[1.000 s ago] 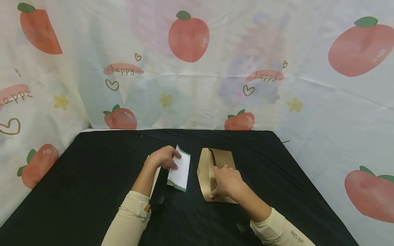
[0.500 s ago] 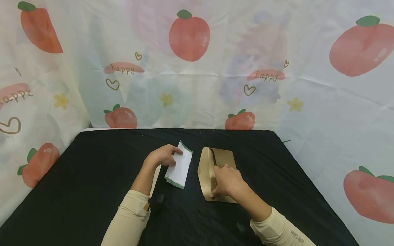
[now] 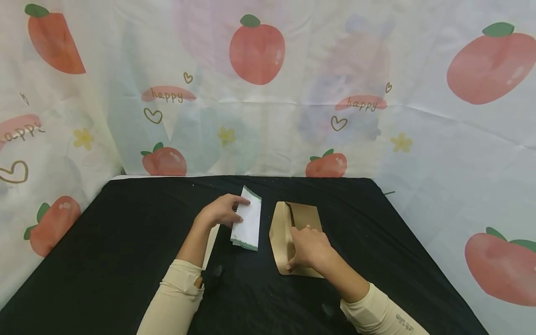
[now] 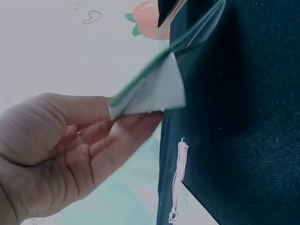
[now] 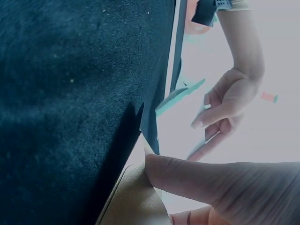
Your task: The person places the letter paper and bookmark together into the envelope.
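A folded sheet of white paper (image 3: pixel 248 225) with green edging is pinched between the thumb and fingers of my left hand (image 3: pixel 218 210). In the left wrist view the sheet's (image 4: pixel 161 86) folded layers stand slightly apart, above the black cloth. To its right, a gold envelope (image 3: pixel 304 215) lies with its flap folded out to the left. My right hand (image 3: pixel 311 246) grips the envelope along its opening, thumb near the lower end and index finger higher up. The right wrist view shows that thumb (image 5: pixel 183 176) on the envelope's edge; the other fingers are partly out of frame.
A pale flat strip (image 3: pixel 211 242) lies partly hidden under the left forearm. A pale pink tassel (image 4: pixel 180 161) and a white card corner (image 4: pixel 194 206) show in the left wrist view. Black cloth (image 3: pixel 125 242) covers the table; a fruit-print curtain (image 3: pixel 268 121) hangs behind.
The folded paper has moved away from me in my left hand, tilting at half a second ago and now standing straighter. My right hand and the envelope stay nearly still.
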`<state>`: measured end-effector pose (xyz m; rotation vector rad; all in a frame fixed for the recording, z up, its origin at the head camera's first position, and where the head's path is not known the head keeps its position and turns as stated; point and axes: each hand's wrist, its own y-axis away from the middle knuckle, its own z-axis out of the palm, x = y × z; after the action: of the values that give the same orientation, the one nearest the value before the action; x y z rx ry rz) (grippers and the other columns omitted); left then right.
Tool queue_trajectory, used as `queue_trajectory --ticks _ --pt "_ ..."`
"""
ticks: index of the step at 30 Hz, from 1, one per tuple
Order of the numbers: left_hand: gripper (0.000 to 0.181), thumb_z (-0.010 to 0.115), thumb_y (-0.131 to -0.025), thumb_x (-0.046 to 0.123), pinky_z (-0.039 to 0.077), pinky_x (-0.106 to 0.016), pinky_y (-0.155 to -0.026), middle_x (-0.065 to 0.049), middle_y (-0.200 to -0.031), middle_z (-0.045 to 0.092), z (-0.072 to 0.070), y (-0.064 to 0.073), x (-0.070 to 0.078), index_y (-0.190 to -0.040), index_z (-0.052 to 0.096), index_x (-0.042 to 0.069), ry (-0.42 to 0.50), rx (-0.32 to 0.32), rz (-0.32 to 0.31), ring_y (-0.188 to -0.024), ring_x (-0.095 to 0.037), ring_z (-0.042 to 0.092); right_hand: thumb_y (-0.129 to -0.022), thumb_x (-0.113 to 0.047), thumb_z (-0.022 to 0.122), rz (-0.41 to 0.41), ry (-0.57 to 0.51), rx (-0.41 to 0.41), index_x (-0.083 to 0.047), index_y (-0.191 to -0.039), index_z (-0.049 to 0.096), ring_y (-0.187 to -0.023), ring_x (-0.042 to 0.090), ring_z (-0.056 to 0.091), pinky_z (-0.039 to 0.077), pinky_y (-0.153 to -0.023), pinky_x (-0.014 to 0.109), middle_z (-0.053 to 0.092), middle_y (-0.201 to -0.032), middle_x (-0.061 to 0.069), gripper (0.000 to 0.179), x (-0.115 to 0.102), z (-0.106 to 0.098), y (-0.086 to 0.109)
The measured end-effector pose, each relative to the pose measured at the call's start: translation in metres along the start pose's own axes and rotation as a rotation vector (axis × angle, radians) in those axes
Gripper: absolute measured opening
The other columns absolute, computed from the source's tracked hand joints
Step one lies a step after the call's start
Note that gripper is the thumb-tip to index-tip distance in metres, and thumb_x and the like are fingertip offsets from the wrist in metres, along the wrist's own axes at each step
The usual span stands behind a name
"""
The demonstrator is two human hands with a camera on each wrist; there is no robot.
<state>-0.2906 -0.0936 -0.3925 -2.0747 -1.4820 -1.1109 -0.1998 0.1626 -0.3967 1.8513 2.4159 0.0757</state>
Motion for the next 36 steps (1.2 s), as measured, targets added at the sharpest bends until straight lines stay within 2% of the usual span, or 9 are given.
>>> queue_trajectory --ticks 4,13,20,30,36 --pt "0.058 0.072 -0.091 -0.011 0.062 -0.038 -0.069 -0.024 -0.136 0.058 0.0007 -0.0012 0.0003 -0.145 0.059 0.005 0.011 0.010 0.012 -0.098 -0.030 0.068 -0.060 -0.045 0.102 -0.001 -0.004 0.000 -0.001 -0.114 0.064 -0.086 0.037 0.067 0.056 -0.070 0.054 0.067 -0.095 0.018 0.079 0.0005 0.0004 0.0001" --pt "0.060 0.073 -0.089 -0.013 0.062 -0.037 -0.067 -0.025 -0.142 0.054 0.0007 -0.0005 0.0017 -0.144 0.061 0.007 0.022 0.058 0.025 -0.097 -0.030 0.067 -0.060 -0.042 0.102 -0.009 -0.017 -0.002 0.000 -0.114 0.064 -0.086 0.036 0.067 0.057 -0.069 0.052 0.067 -0.093 0.016 0.079 -0.0002 -0.0002 0.0016" --pt "0.060 0.074 -0.088 -0.012 0.061 -0.036 -0.066 -0.024 -0.143 0.054 0.0009 -0.0016 0.0019 -0.143 0.063 0.009 0.018 0.058 0.051 -0.095 -0.029 0.066 -0.060 -0.042 0.102 -0.009 -0.017 -0.002 0.000 -0.116 0.063 -0.087 0.037 0.067 0.057 -0.068 0.052 0.067 -0.095 0.017 0.080 -0.0004 -0.0009 0.0021" --pt "0.058 0.075 -0.087 -0.013 0.061 -0.038 -0.069 -0.022 -0.138 0.058 0.0042 -0.0053 0.0031 -0.140 0.064 0.008 0.096 0.033 0.085 -0.096 -0.028 0.067 -0.061 -0.041 0.102 -0.009 -0.036 -0.007 0.001 -0.114 0.063 -0.085 0.035 0.066 0.057 -0.067 0.050 0.066 -0.093 0.016 0.078 -0.0004 -0.0009 0.0018" --pt "0.055 0.075 -0.088 -0.013 0.062 -0.039 -0.071 -0.024 -0.140 0.056 0.0074 -0.0070 0.0043 -0.139 0.063 0.004 0.116 0.025 0.111 -0.102 -0.031 0.067 -0.062 -0.040 0.102 -0.010 -0.046 -0.012 0.002 -0.116 0.063 -0.084 0.033 0.065 0.056 -0.068 0.048 0.066 -0.092 0.015 0.079 -0.0009 -0.0008 0.0006"
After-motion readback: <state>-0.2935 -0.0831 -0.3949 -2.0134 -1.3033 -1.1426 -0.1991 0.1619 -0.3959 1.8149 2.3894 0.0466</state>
